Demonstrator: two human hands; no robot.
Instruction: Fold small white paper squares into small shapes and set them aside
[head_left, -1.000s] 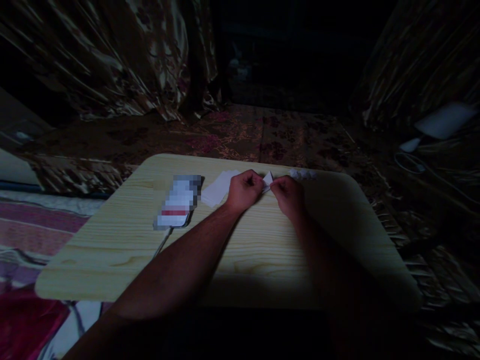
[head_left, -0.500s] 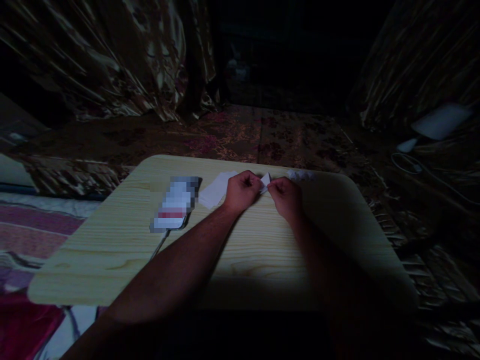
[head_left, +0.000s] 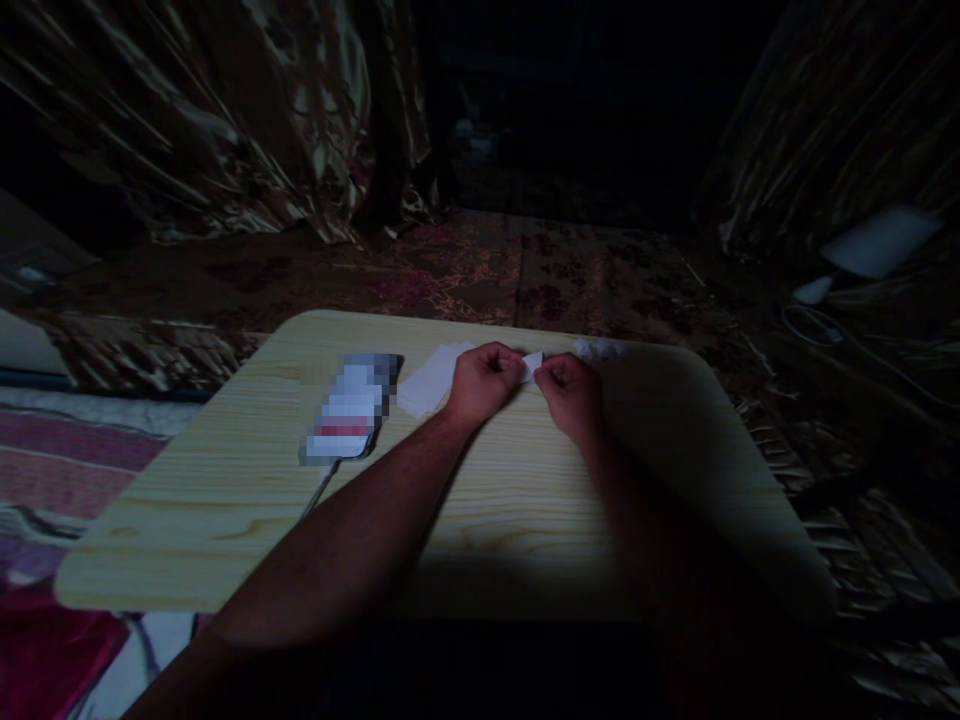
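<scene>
A small white piece of paper [head_left: 532,364] is pinched between both my hands over the far middle of a light wooden table [head_left: 487,500]. My left hand [head_left: 482,382] is closed on its left side, my right hand [head_left: 571,395] is closed on its right side. The fingertips nearly touch. Most of the paper is hidden by my fingers. White paper sheets [head_left: 430,382] lie flat just left of my left hand.
A blurred-out flat object [head_left: 346,410] with a cable lies on the table's left part. A small white crumpled bit [head_left: 600,349] sits near the far edge. Dark patterned fabric [head_left: 225,140] surrounds the table. A white device and cable [head_left: 862,255] rest at right.
My hands have stayed together on the paper. The visible tip of the paper has become smaller and lower between my fingers. The view shifted slightly.
</scene>
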